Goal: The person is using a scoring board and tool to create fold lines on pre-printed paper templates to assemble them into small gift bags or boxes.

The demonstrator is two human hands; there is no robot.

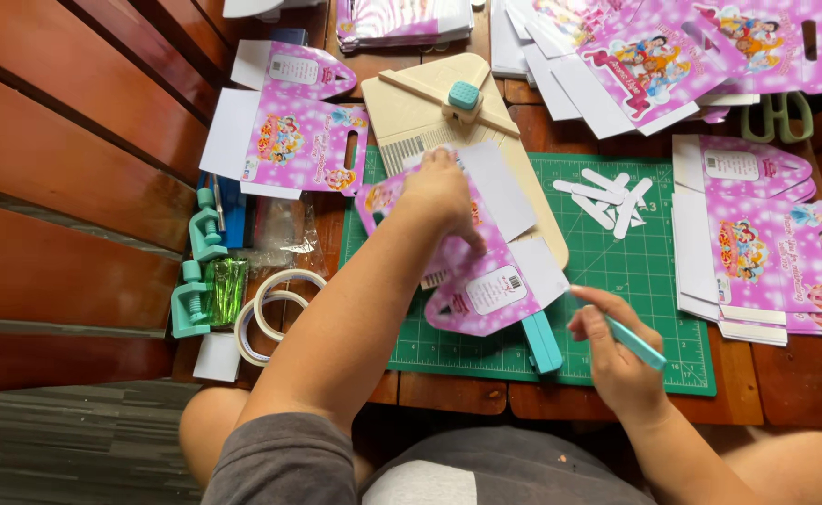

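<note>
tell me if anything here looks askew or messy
The pink box blank under the left hand lies askew across the scoring board. White offcut strips lie scattered on the green cutting mat. Right hand holds a teal tool.

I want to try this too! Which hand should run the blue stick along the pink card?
Probably the right hand: it holds the teal stick beside the pink card, while the left hand presses that card down.
</note>
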